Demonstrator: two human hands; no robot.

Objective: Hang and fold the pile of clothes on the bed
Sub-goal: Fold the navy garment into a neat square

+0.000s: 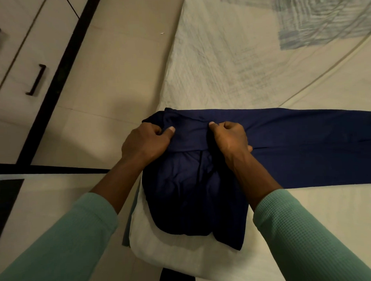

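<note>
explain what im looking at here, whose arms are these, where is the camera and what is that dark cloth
There is no machine here. One camera is worn on a person's head and looks forward and down, so the two arms in green sleeves are the wearer's own.

The left hand and the right hand each grip a folded edge of a navy garment, with the fingers curled into the cloth.

The garment lies on a bed with a pale patterned sheet. One part stretches away to the right and another lies bunched towards the person. Under that near part sits a white folded cloth.

Left of the bed are the floor and a cabinet with dark handles. I cannot tell for sure what kind of garment it is.
</note>
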